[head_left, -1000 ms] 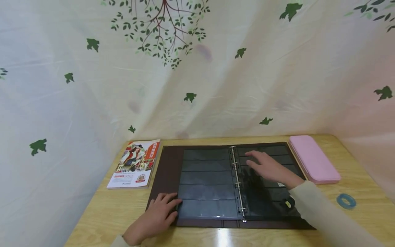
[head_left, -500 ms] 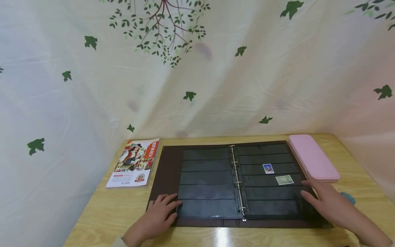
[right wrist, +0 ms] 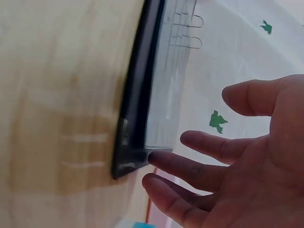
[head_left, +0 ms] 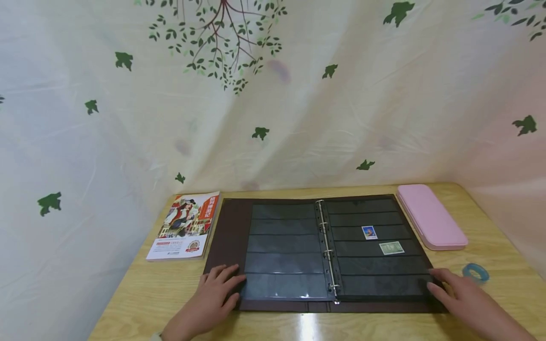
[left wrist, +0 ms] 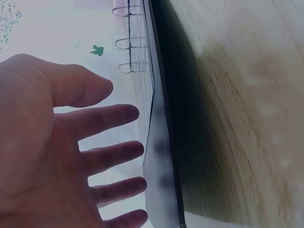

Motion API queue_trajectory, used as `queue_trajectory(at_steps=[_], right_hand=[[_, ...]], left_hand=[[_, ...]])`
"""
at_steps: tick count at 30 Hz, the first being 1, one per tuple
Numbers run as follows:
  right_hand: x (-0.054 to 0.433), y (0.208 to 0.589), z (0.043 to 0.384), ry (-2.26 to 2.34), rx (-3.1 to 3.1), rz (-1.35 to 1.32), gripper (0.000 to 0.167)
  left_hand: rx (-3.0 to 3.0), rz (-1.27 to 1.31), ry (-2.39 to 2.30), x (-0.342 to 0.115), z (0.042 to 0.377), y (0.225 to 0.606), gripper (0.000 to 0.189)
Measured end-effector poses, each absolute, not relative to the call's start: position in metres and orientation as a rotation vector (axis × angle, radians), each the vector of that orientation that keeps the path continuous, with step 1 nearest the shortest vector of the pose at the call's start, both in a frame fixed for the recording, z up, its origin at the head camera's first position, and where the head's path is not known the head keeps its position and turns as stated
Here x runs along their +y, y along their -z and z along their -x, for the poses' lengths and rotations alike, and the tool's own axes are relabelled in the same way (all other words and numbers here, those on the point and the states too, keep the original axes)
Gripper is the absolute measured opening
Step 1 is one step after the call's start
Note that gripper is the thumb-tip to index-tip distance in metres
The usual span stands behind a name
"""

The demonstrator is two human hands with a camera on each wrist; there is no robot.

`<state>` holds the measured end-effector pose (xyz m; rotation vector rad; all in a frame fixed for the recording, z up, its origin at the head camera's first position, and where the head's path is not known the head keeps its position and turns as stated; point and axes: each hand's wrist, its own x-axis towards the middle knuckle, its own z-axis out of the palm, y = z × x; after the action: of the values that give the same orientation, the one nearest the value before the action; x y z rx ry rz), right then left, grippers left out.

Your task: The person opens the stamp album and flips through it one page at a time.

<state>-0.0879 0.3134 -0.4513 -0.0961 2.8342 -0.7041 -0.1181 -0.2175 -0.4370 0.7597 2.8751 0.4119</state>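
Binder [head_left: 232, 232] lies between left grip [head_left: 212, 294] and right grip [head_left: 461, 294], both spread at its edges, contact unclear.

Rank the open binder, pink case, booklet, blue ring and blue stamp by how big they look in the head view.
Largest to smallest:
1. open binder
2. booklet, only somewhat larger than the case
3. pink case
4. blue ring
5. blue stamp
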Motion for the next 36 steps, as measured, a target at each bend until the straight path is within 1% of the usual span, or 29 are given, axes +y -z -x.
queue_trajectory(at_steps=[3, 6, 8, 13, 15, 18, 23, 25, 36], right_hand=[[0.313, 0.455, 0.088, 0.722, 2.797, 0.083, 0.063], [0.312, 0.457, 0.086, 0.737, 2.808, 0.068, 0.061], [0.311, 0.457, 0.086, 0.727, 2.815, 0.038, 0.063], [0.306, 0.451, 0.086, 0.757, 2.806, -0.134, 0.079], [0.304, 0.448, 0.086, 0.795, 2.818, -0.187, 0.081], [0.303, 0.446, 0.085, 0.886, 2.880, -0.191, 0.076], [0.296, 0.450, 0.084, 1.015, 3.086, -0.141, 0.054], [0.293, 0.451, 0.084, 1.028, 3.143, -0.153, 0.049], [0.286, 0.447, 0.080, 1.024, 3.215, -0.231, 0.043]], left_hand=[[2.873, -0.768, -0.415, -0.216, 0.118, 0.437, 0.037], [2.867, -0.771, -0.422, -0.216, 0.117, 0.437, 0.037], [2.863, -0.772, -0.420, -0.216, 0.117, 0.438, 0.037], [2.871, -0.792, -0.421, -0.215, 0.117, 0.442, 0.037], [2.876, -0.808, -0.428, -0.214, 0.117, 0.443, 0.037], [2.884, -0.837, -0.442, -0.212, 0.117, 0.443, 0.036], [2.878, -0.853, -0.483, -0.207, 0.118, 0.444, 0.035], [2.870, -0.842, -0.492, -0.203, 0.119, 0.444, 0.035], [2.825, -0.798, -0.508, -0.197, 0.122, 0.453, 0.038]])
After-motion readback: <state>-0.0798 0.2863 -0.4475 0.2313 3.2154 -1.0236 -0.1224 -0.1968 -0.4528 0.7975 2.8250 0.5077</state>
